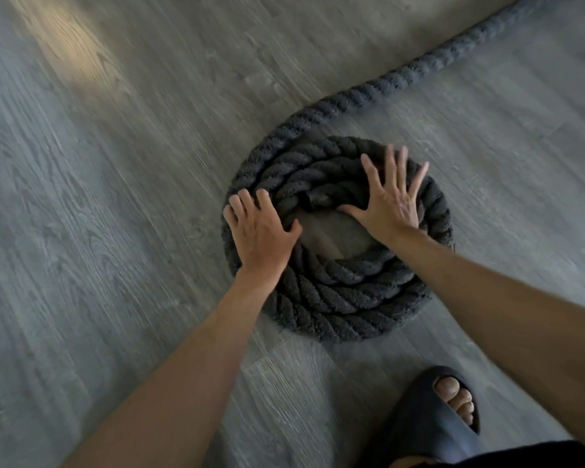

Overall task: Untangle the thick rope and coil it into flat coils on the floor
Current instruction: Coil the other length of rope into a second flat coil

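Note:
A thick dark grey twisted rope [338, 292] lies in a flat coil of about three turns on the floor, with a patch of bare floor in its middle. Its free length [416, 70] runs from the coil's upper left edge away to the upper right corner. My left hand [260, 231] rests palm down on the coil's left side, fingers slightly curled over the turns. My right hand [390, 197] presses flat on the coil's right side, fingers spread wide and thumb reaching toward the middle. Neither hand grips the rope.
Grey wood-grain plank floor [115, 197] surrounds the coil on all sides. My foot in a dark open-toe slipper [433, 420] stands just below the coil at the bottom right. A pale light patch [78, 45] falls on the floor at the upper left.

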`<state>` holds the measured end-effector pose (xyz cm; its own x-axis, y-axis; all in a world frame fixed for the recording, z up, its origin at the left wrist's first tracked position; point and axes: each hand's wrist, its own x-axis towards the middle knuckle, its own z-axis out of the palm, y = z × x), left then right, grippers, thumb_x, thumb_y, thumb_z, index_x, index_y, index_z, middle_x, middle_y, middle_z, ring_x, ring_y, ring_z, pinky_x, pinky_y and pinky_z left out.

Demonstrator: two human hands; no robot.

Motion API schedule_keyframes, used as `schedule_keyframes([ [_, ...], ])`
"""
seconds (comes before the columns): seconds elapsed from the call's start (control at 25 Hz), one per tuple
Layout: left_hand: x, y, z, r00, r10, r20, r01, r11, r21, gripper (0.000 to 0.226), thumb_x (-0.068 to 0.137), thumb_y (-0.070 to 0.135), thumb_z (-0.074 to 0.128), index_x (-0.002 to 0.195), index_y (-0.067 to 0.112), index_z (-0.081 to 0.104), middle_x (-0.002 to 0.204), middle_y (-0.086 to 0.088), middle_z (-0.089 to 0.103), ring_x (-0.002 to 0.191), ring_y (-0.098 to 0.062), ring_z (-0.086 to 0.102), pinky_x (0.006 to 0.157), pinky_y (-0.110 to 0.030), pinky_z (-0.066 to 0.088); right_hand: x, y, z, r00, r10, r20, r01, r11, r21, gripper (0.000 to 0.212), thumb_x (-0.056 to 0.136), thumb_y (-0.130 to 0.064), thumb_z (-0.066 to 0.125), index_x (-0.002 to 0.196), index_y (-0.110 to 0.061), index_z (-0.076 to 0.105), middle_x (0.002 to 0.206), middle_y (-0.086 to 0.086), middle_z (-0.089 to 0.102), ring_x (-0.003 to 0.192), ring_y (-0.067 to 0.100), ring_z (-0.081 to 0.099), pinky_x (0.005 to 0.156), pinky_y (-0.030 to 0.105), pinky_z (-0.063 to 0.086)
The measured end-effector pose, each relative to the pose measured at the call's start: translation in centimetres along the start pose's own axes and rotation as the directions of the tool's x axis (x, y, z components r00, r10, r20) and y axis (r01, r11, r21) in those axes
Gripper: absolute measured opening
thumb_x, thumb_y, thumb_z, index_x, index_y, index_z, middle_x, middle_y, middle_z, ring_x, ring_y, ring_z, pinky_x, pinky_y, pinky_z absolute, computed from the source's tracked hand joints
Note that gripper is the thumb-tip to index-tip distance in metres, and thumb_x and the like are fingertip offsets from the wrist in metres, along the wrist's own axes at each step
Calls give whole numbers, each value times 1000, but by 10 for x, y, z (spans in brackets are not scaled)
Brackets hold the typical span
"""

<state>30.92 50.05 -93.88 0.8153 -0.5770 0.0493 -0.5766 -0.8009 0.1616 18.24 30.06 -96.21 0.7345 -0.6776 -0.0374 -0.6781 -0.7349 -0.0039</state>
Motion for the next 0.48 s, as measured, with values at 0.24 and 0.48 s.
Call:
schedule_keyframes([
  [0.24, 8, -5, -1, 997, 55, -56, -54, 998, 13, 66, 77, 74, 52, 102, 12, 51, 101, -10, 53, 102, -33, 48, 85, -45, 38, -53, -14, 8, 891, 454, 10, -450, 881, 147, 93, 91, -65, 52, 160, -13, 17, 167, 24, 1, 154, 41, -6, 119, 67, 2],
  [0.48, 99, 52, 7, 922, 385, 27, -380, 918, -113, 80, 76, 68, 60, 132, 13, 46, 141, -18, 41, 132, -39, 36, 109, -55, 29, 7, 46, 2, 988, 156, 16, -157, 984, 90, 89, 94, -69, 44, 161, -19, 14, 169, 16, 0, 155, 36, -6, 122, 62, -1],
])
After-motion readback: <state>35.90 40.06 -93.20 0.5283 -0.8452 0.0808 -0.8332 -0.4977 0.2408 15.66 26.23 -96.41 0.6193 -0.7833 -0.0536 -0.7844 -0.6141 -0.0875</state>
